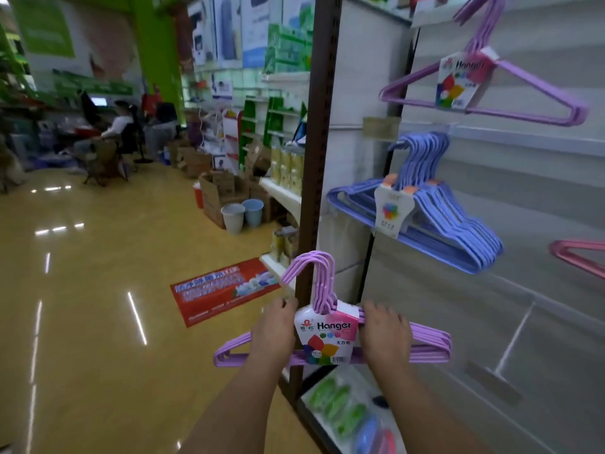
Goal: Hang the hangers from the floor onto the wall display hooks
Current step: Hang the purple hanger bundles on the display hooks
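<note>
Low in the frame, both hands, left hand [273,332] and right hand [386,335], grip the purple hanger bundle [322,339], its long axis level. An empty wall hook [514,335] juts just right, nearer the right hand.

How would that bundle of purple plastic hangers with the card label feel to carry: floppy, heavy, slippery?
Probably stiff: the bundle of purple plastic hangers keeps its triangle shape while held level by the left hand and right hand. Likely light, since the bars look thin. The card label seems to band them together, so they should not fan apart.
</note>
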The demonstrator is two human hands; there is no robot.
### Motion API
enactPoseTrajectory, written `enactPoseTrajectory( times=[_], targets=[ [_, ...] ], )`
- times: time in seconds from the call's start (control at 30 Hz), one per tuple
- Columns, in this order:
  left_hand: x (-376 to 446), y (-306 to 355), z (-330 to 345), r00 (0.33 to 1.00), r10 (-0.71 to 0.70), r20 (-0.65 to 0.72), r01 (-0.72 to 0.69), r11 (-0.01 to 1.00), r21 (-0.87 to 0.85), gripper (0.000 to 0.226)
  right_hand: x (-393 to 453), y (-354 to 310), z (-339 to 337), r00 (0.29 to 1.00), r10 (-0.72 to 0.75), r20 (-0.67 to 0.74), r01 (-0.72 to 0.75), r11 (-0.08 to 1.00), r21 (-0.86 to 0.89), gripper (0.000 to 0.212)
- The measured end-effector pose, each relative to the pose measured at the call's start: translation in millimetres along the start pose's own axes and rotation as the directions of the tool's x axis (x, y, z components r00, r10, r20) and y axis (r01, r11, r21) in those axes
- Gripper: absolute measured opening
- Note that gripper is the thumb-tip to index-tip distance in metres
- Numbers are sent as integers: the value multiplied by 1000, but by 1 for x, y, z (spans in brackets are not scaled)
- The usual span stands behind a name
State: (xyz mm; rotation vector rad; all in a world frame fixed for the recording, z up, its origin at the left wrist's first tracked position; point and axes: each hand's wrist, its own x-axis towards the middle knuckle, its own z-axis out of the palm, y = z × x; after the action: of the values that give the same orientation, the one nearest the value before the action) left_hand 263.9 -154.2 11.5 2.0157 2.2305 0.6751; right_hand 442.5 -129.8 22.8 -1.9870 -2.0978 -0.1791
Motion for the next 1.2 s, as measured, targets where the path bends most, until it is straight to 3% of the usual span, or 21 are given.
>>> enactPoseTrajectory(
  times=[0.2, 0.43, 0.5, 0.57, 0.63, 0.7, 0.8, 0.93, 1.0, 1.13, 1.2],
  targets=[
    [83, 5, -25, 986, 131, -104, -134, 991, -15, 30, 63, -6, -24, 992, 9, -130, -2, 999, 52, 22],
    [159, 42, -59, 885, 319, -339, -326, 945, 38, 28, 121, 7, -72, 926, 157, -342, -152, 988, 42, 14],
    [177, 53, -74, 823, 389, -413, -408, 912, 45, 30, 135, 13, -92, 886, 172, -430, -168, 985, 46, 16],
    [203, 63, -82, 686, 505, -524, -538, 837, 103, 35, 146, 20, -112, 821, 157, -549, -189, 982, -1, 26],
    [222, 75, -97, 570, 578, -584, -622, 768, 152, 33, 154, 22, -132, 746, 142, -651, -207, 978, -24, 16],
    [235, 87, -116, 501, 604, -620, -665, 727, 171, 42, 160, 20, -153, 679, 134, -722, -222, 975, -29, 9],
    [257, 97, -144, 410, 630, -660, -745, 649, 156, 43, 170, 15, -179, 607, 204, -768, -270, 962, 42, 14],
    [288, 109, -183, 207, 669, -714, -806, 530, 263, 34, 179, 8, -211, 507, 248, -826, -313, 945, 92, 10],
    [305, 117, -201, 113, 663, -740, -793, 508, 335, 25, 182, 8, -225, 482, 295, -825, -372, 921, 112, 19],
    [331, 140, -222, 42, 637, -770, -824, 458, 333, 23, 186, 10, -245, 461, 375, -804, -480, 867, 129, 19],
    [336, 151, -223, 30, 675, -738, -850, 406, 337, 37, 187, 13, -248, 434, 408, -803, -514, 844, 151, 16]
  ],
)
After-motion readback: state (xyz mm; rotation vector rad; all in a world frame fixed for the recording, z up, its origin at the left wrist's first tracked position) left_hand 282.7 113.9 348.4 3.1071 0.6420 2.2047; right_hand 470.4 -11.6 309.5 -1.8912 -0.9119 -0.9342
